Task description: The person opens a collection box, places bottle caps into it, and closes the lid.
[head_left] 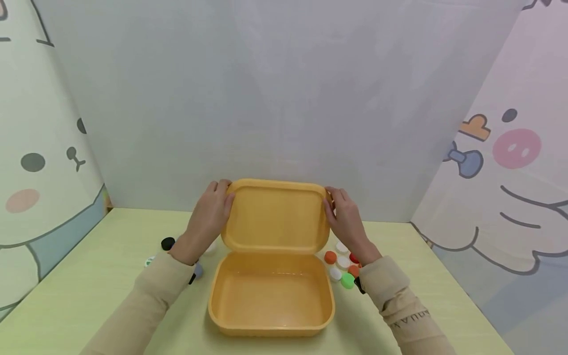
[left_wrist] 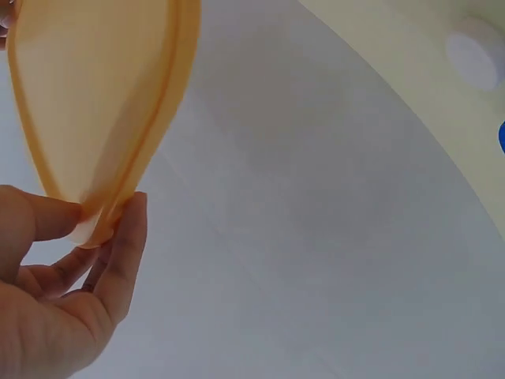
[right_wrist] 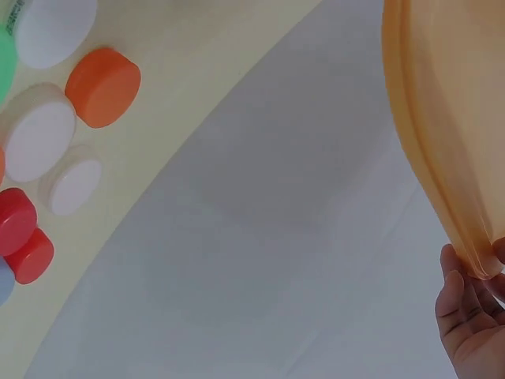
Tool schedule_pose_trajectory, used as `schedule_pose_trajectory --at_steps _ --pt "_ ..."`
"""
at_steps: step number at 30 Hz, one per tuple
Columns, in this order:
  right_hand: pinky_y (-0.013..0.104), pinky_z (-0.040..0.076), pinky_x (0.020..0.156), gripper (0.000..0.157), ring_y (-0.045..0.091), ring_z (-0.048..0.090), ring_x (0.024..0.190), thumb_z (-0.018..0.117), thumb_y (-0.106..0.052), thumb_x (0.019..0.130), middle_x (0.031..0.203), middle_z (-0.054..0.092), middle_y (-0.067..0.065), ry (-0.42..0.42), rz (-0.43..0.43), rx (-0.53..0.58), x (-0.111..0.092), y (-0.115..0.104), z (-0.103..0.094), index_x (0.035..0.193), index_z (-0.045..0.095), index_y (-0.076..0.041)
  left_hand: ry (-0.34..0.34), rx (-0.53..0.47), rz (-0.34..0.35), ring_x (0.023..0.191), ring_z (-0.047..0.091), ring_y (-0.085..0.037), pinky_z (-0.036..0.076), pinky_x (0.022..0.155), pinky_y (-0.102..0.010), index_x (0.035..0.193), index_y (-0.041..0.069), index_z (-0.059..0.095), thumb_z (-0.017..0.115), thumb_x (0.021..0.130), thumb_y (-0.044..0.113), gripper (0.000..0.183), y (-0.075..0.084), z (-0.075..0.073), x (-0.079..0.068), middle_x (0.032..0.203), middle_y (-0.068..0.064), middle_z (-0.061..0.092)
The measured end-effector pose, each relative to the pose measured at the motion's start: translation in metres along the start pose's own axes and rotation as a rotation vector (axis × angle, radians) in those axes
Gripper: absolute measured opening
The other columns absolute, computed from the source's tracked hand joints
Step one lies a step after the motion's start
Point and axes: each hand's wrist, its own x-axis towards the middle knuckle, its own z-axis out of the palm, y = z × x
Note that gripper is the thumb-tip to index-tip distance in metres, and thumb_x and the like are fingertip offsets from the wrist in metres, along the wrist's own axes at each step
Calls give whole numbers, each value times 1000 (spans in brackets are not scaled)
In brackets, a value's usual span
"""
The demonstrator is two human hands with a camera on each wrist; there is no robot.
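An orange-yellow plastic box (head_left: 271,296) stands on the table near its front, its inside bare. Its matching lid (head_left: 277,217) is held upright behind the box, inner face toward me, lower edge by the box's back rim. My left hand (head_left: 212,212) pinches the lid's upper left corner; in the left wrist view the thumb is on one face and the fingers (left_wrist: 130,253) on the other. My right hand (head_left: 346,217) grips the upper right corner, partly cut off in the right wrist view.
Several bottle caps lie right of the box, among them an orange cap (head_left: 330,257), a green cap (head_left: 348,281) and white ones. Left of it are a black cap (head_left: 168,243) and others partly hidden by my arm. A grey cloth (head_left: 284,98) hangs behind the table (head_left: 133,227).
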Motion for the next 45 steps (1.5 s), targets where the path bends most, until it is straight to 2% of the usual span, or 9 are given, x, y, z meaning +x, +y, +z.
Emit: schedule_pose_trajectory --at_steps 7,11,17,26,31,35,45 --pt "29 48 55 28 21 53 65 58 -5 87 89 54 17 33 -20 -47 -2 6 11 112 54 6 23 -36 -4 80 54 -29 49 68 -38 116 -2 46 50 94 14 28 -8 12 4 100 -19 52" --pt "30 49 57 25 22 56 68 58 -5 87 91 55 17 32 -26 -47 -5 10 16 109 54 6 6 -58 -11 81 53 -28 49 69 -37 115 -2 46 50 93 12 26 -12 17 3 100 -18 51" --pt "32 50 61 21 22 56 72 60 -5 86 92 56 15 -13 -26 -54 -15 17 24 105 53 3 -40 -72 13 81 53 -26 50 69 -36 110 -2 45 50 93 9 21 -20 29 -5 97 -16 50" --pt "33 48 57 19 20 53 66 62 -4 84 84 54 9 -76 -32 -86 -30 25 36 99 52 -1 -78 -50 57 81 49 -26 47 71 -36 101 -2 44 53 91 5 16 -34 47 -14 90 -14 49" --pt "33 50 59 18 21 55 66 62 -5 84 83 54 8 -118 -24 -96 -36 27 39 98 51 -3 -111 -26 74 79 48 -24 46 68 -33 99 1 44 53 91 6 14 -37 50 -19 86 -10 48" --pt "33 51 60 17 21 56 68 62 -5 83 83 55 7 -141 -34 -89 -39 28 39 96 51 -4 -105 -10 114 76 48 -23 45 66 -32 97 2 45 55 90 6 13 -38 51 -22 84 -9 49" --pt "28 48 57 16 14 56 63 71 -7 77 82 62 2 -201 -135 -51 -52 35 40 88 60 -7 -100 36 213 67 48 -14 47 60 -26 86 7 52 65 83 10 14 -46 52 -35 76 -3 54"
